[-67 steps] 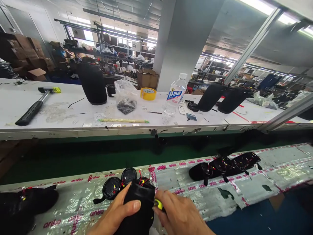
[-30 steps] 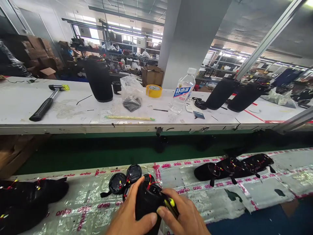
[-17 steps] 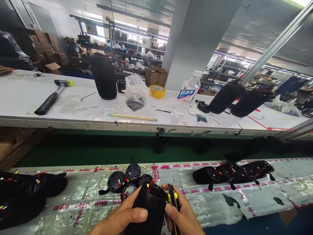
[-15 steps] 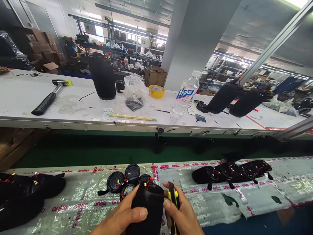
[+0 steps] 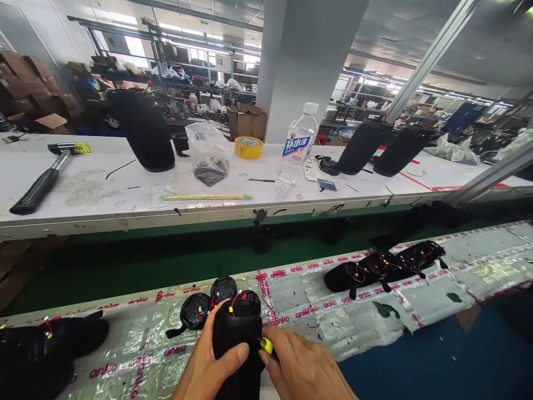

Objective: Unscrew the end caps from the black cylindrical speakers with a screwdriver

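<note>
My left hand (image 5: 206,361) is wrapped round a black fabric-covered cylinder (image 5: 244,378), thumb lying across its front. The cylinder stands nearly upright, its open top towards me, with red and yellow wires and small connectors inside the rim. Closed round a yellow-and-black utility knife (image 5: 267,345), my right hand (image 5: 302,361) is at the cylinder's right side. The knife's yellow end points at the cylinder wall just below the rim; most of its body is hidden in my fingers. Just behind are round black caps (image 5: 195,310) with wires.
More black cylinders lie on the plastic-covered bench at left (image 5: 54,344) and right (image 5: 387,269). Across a gap, a white table (image 5: 233,214) carries a hammer (image 5: 45,180), standing cylinders (image 5: 141,133), a tape roll (image 5: 249,148) and a water bottle (image 5: 297,145).
My right hand has turned the knife from upright beside the cylinder to pointing at its side near the rim. The cylinder's open top now shows more. The view has shifted to the right.
</note>
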A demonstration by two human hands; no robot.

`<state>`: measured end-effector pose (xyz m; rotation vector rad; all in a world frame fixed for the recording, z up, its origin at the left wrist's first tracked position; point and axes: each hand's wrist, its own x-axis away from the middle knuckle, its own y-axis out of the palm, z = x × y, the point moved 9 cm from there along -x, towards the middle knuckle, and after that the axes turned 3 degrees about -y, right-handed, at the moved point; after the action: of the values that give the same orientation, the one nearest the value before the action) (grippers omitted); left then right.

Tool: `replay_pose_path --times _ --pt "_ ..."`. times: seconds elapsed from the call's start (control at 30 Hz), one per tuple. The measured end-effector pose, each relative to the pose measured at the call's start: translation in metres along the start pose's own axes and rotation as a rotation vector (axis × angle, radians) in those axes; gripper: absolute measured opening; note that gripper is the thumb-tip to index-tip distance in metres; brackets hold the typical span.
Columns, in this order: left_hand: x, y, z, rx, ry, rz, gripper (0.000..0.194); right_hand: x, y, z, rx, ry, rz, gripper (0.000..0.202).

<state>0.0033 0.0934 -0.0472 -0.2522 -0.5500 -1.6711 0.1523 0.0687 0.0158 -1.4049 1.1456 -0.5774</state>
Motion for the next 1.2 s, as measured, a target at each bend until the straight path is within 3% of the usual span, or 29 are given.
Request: replay_pose_path --times 0.33,0.73,1.0,1.2 --pt "-0.008 -0.016 0.001 -0.136 0.09 0.194 0.087 -0.002 0.004 -0.008 0.031 0.038 -0.003 0.011" --pt "0.0 -0.028 0.019 -0.346 0.157 0.456 0.076 -0.004 0.019 -0.018 0.141 0.171 0.001 0.008" --pt "0.007 -0.032 0.017 -0.489 0.118 0.507 0.079 -0.004 0.015 -0.026 0.176 0.166 0.014 0.013" --pt "0.003 -0.036 0.013 -0.457 0.123 0.493 0.081 -0.012 0.037 -0.031 0.217 0.216 -0.097 0.024"
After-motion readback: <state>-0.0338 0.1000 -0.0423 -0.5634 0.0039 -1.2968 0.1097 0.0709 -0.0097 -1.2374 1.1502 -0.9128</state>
